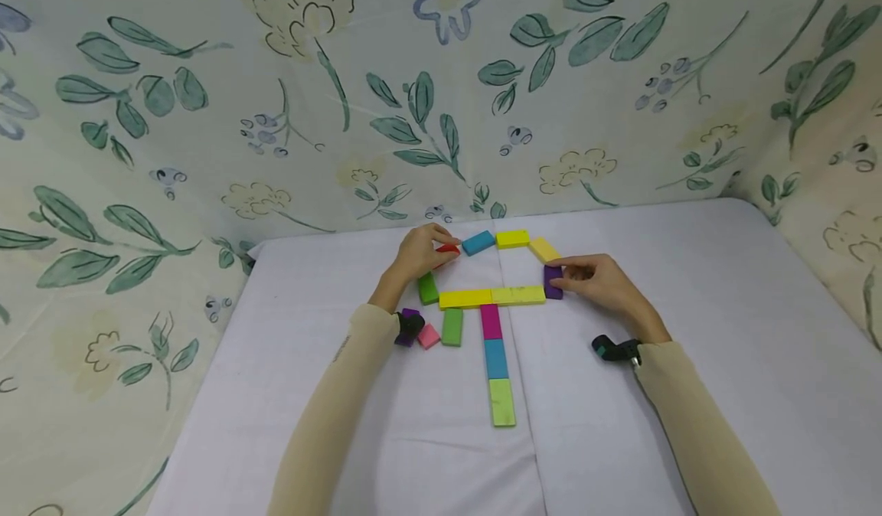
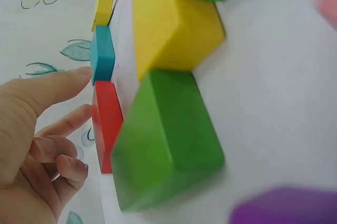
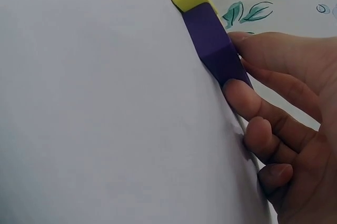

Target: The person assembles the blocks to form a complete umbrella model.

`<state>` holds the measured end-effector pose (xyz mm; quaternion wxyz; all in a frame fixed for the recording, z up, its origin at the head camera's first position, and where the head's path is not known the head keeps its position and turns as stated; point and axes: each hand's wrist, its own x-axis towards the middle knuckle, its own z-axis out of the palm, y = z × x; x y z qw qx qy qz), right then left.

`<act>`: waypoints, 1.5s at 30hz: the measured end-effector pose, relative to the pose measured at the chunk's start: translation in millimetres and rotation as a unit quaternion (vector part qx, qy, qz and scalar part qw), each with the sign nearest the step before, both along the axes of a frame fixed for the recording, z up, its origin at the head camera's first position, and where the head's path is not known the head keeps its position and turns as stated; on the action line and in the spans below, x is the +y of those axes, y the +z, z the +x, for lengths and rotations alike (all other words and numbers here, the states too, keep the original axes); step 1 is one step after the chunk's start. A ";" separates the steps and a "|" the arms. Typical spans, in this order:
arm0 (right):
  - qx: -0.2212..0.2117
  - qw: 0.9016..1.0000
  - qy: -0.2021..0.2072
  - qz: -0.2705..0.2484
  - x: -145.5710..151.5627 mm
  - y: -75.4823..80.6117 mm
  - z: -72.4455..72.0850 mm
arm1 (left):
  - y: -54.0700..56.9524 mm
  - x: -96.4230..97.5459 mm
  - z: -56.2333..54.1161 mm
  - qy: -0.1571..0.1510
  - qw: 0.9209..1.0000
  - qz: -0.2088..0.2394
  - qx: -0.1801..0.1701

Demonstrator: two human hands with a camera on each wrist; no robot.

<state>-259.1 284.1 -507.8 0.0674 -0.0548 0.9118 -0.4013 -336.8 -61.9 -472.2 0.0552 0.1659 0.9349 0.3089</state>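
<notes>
My left hand [image 1: 418,254] reaches over a red block [image 2: 106,124] at the upper left of an arch of blocks. Its thumb touches the adjoining blue block [image 2: 103,54] and its forefinger touches the red one. A green block [image 1: 428,289] stands below the red. At the arch's right end my right hand [image 1: 598,280] pinches a purple block [image 3: 216,42] between thumb and fingers. Above the purple lies a pale yellow-orange block [image 1: 543,250], and a bright yellow block [image 1: 512,239] tops the arch. Two long yellow blocks [image 1: 465,298] join its lower ends.
Beneath the yellow row runs a column of magenta [image 1: 491,321], blue [image 1: 495,359] and lime [image 1: 502,403] blocks. Left of it lie a loose green block [image 1: 452,327], a pink block [image 1: 429,336] and a purple block [image 1: 406,338] partly hidden by the left wrist camera. A white cloth [image 1: 276,424] covers the table.
</notes>
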 end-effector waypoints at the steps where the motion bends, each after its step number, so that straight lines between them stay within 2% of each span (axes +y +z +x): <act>1: 0.000 1.000 0.001 0.000 -0.7 0.5 -0.3 | 0.1 2.9 -1.6 -0.002 1.000 -0.002 0.004; 8: -0.007 1.000 0.005 0.000 -0.2 0.7 -1.6 | -2.1 19.4 -7.7 0.001 1.000 -0.007 -0.010; 15: -0.002 1.000 0.006 -0.006 1.6 1.2 0.5 | -6.3 26.6 -10.0 -0.014 1.000 -0.026 0.010; 32: -0.010 1.000 0.003 -0.004 3.4 1.2 -0.2 | -5.4 16.0 -10.4 -0.007 1.000 -0.003 -0.009; 41: -0.029 1.000 -0.006 -0.002 1.4 3.4 0.4 | -5.6 12.5 -9.7 -0.006 1.000 -0.006 -0.002; 45: -0.028 1.000 -0.004 -0.005 1.2 3.5 0.4 | -4.0 7.8 -5.6 -0.008 1.000 0.014 0.004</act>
